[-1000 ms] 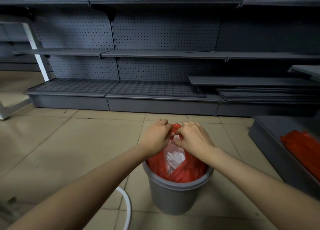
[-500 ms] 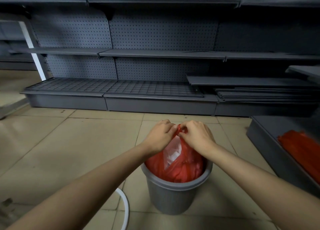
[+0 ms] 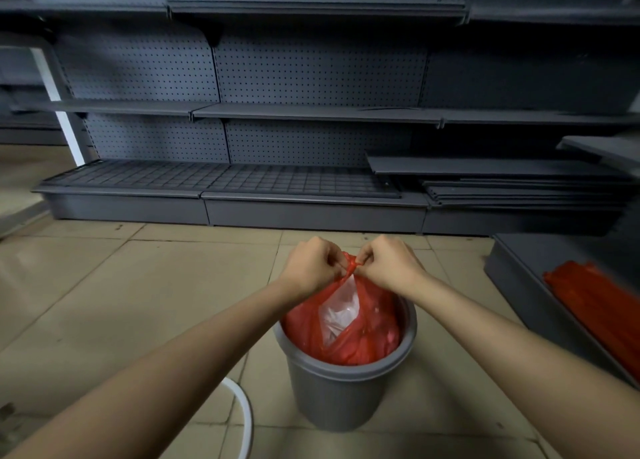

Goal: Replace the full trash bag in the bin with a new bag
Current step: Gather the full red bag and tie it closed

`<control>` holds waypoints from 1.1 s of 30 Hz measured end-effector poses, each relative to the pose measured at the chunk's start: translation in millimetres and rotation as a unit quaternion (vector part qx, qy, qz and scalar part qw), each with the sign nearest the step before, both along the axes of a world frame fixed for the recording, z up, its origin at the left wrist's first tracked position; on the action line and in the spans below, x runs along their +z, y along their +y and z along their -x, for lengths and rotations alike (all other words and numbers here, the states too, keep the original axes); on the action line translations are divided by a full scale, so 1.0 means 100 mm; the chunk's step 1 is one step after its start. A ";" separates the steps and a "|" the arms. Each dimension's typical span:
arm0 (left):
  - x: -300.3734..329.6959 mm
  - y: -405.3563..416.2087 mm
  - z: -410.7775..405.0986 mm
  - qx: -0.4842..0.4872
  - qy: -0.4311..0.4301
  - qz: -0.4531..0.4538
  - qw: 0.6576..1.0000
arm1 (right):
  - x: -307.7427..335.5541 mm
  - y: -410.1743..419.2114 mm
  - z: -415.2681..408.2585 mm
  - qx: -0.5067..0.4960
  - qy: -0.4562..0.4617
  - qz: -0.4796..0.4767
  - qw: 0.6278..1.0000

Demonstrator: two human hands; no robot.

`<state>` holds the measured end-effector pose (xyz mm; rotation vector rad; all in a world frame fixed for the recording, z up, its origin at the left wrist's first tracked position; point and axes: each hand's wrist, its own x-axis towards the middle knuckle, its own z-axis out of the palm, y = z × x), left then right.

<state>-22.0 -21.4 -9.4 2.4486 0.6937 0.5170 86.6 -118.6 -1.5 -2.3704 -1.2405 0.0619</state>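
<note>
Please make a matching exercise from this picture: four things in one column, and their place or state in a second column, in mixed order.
Things:
1. red trash bag
2. grey bin
3. left hand
4. stack of red bags

Place or state:
A. on the low platform at the right
B. pinches the bag's gathered top
C. stands on the tiled floor
D. sits inside the bin

Pairs: 1-D, 2-C, 3-B, 4-A

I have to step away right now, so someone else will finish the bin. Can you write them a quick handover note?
Left hand and right hand each pinch the gathered top of the red bag, pulling it into a knot above the grey bin.
The bag is full and sits inside the bin on the floor.
Spare red bags lie on the low shelf to the right.
Done: top gathered. Left: finish the knot, lift the bag out, line the bin with a new one.
</note>
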 end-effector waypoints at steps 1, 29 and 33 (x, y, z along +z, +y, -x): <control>-0.01 0.00 -0.01 0.001 0.005 0.005 1.000 | -0.01 0.00 0.00 -0.002 -0.003 0.002 1.000; 0.21 0.18 0.07 -0.051 -0.059 -0.231 0.970 | 0.27 -0.02 -0.18 0.045 -0.205 0.027 0.977; 0.05 0.36 0.24 -0.059 -0.013 -0.262 0.963 | 0.13 -0.15 -0.35 -0.002 -0.219 0.086 0.972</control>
